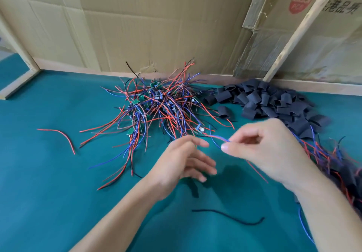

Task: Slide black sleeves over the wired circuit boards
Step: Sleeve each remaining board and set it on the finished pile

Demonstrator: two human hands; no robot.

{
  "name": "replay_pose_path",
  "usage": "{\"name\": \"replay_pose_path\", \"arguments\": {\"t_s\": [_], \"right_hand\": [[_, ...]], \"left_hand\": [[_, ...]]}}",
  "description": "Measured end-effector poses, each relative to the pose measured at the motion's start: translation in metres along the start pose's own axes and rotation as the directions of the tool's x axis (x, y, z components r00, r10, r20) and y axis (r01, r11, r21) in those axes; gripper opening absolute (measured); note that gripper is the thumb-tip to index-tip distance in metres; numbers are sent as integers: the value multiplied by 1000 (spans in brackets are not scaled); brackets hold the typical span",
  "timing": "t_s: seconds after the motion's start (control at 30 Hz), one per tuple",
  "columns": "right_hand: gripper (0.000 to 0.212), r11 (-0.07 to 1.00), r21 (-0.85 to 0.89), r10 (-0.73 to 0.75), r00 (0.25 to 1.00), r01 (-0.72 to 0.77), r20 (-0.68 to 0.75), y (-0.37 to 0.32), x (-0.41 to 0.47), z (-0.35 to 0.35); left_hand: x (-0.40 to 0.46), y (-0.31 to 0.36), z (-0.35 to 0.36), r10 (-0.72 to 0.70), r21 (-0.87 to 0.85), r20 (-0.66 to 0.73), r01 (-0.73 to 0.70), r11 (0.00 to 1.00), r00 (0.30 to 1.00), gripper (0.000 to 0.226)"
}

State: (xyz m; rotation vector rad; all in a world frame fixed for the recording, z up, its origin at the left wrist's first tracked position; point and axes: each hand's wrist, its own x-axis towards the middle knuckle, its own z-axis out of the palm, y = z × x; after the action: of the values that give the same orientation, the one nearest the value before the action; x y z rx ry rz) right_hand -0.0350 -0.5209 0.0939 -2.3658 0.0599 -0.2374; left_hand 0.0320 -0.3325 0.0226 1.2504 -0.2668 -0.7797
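A tangled heap of small green circuit boards with red, blue and black wires (156, 107) lies in the middle of the teal table. To its right sits a pile of short black sleeves (274, 103). My right hand (270, 150) pinches a blue and red wire pair (217, 138) between thumb and forefinger; those wires run back to a small board (200, 128) at the heap's near edge. My left hand (184, 161) hovers just left of it, fingers spread and holding nothing. Along the right edge lies a pile of sleeved boards with trailing wires (340, 169).
A loose red wire (58, 136) lies at the left and a loose black wire (231, 216) near the front. Cardboard panels (137, 22) and wooden battens (297, 30) wall the back of the teal mat (49, 202).
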Motion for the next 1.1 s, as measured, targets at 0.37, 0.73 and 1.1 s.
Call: {"name": "replay_pose_path", "arguments": {"t_s": [0.37, 0.73, 1.1], "right_hand": [[29, 992, 33, 118, 986, -123, 115, 6, 3, 7], [37, 762, -477, 333, 896, -439, -292, 47, 142, 40], [31, 693, 683, 458, 873, -231, -169, 34, 100, 9]], "left_hand": [[0, -10, 5, 69, 187, -14, -65, 980, 998, 33], [-3, -11, 3, 25, 429, 48, -43, 902, 999, 36], [-1, -16, 3, 36, 531, 114, -91, 843, 993, 34]]}}
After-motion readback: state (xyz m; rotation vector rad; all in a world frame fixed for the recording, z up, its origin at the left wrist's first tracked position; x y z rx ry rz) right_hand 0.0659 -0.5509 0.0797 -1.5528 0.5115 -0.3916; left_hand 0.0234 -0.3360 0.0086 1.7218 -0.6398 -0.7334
